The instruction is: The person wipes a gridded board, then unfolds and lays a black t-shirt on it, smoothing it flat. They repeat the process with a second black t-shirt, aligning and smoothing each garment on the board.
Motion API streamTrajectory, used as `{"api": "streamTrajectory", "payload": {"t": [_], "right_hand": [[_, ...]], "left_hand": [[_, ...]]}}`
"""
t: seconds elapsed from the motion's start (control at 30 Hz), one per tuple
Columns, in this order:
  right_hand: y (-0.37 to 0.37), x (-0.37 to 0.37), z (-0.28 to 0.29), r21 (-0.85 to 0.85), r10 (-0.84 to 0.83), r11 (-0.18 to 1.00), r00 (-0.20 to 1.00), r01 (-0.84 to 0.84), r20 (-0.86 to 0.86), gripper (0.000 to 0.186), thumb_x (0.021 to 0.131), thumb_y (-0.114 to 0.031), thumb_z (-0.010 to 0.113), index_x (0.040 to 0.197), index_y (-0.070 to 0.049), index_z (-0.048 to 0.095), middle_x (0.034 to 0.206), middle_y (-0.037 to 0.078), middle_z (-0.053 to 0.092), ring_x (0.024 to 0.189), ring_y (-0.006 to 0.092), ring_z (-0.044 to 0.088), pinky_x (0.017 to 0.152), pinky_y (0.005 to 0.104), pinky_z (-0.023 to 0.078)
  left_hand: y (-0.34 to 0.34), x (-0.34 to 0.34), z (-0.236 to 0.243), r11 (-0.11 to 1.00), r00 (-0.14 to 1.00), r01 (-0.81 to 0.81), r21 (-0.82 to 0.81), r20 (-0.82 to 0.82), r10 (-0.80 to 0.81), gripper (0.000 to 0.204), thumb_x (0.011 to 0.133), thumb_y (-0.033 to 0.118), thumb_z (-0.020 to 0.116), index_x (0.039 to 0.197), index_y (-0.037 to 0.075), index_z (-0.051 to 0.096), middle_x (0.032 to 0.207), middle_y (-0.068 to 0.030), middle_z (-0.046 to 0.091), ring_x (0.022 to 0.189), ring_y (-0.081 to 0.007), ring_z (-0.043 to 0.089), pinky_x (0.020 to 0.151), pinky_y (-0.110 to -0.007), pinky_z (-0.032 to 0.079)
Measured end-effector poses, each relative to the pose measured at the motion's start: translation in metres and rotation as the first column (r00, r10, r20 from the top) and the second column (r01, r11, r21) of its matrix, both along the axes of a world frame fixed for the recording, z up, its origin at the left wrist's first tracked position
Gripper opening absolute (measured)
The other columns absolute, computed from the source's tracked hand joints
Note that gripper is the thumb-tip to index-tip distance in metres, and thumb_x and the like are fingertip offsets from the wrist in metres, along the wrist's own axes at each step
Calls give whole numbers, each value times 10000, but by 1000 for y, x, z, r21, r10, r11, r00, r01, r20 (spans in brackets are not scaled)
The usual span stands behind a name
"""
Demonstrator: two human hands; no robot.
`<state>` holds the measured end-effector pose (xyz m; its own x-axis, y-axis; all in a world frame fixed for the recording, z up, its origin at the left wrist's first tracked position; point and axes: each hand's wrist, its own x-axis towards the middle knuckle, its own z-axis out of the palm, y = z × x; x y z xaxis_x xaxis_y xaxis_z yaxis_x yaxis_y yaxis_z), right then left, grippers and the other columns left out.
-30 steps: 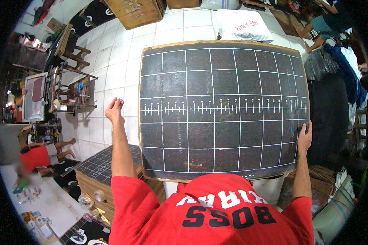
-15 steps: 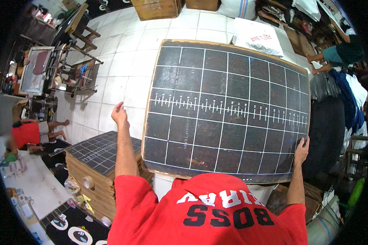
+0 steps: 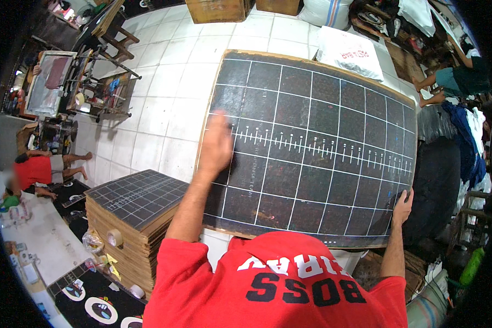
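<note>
A large black board marked with white grid lines and a central row of tick marks lies in front of me. Its edges are light brown. My right hand grips the board's right edge near its lower corner, thumb on top. Over the left part of the board is my left hand. Motion blurs its fingers, so I cannot tell whether they touch the surface.
To my lower left stands a tall stack of boards with a similar grid on top; a roll of tape is at its side. A white sack lies beyond the large board. A person in red is at the far left, another at upper right.
My left hand has swung rightward from beside the board to over its left part. My right hand keeps its grip on the right edge.
</note>
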<state>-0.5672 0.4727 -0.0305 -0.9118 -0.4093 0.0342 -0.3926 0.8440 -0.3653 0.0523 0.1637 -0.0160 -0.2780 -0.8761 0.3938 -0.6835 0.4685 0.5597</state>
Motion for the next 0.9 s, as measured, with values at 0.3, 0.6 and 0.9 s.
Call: {"api": "streamTrajectory", "payload": {"t": [0.3, 0.6, 0.9], "right_hand": [[2, -2, -2, -67, 48, 997, 999, -48, -5, 551, 1064, -425, 530, 1529, -132, 498, 1413, 215, 629, 1264, 414, 622, 1039, 446, 486], [3, 2, -3, -87, 65, 994, 997, -69, -41, 523, 1065, -399, 536, 1524, -150, 509, 1392, 208, 644, 1249, 403, 633, 1027, 448, 493], [0, 4, 1, -73, 47, 996, 998, -49, -29, 536, 1069, -414, 522, 1532, -145, 499, 1395, 203, 644, 1266, 394, 625, 1040, 443, 484]], "left_hand": [[-127, 22, 12, 966, 632, -239, 96, 771, 80, 672, 1076, 499, 435, 1509, -14, 480, 1581, -240, 451, 1496, -395, 385, 1236, -529, 268], [-65, -54, 0, 869, 772, 481, 120, 413, -484, 592, 1053, 411, 543, 1538, 79, 476, 1634, -158, 405, 1529, -338, 349, 1261, -538, 229], [-172, -5, 3, 954, 665, -300, -1, 716, 210, 657, 1082, 451, 440, 1562, 5, 399, 1574, -295, 426, 1487, -431, 391, 1222, -601, 265]]}}
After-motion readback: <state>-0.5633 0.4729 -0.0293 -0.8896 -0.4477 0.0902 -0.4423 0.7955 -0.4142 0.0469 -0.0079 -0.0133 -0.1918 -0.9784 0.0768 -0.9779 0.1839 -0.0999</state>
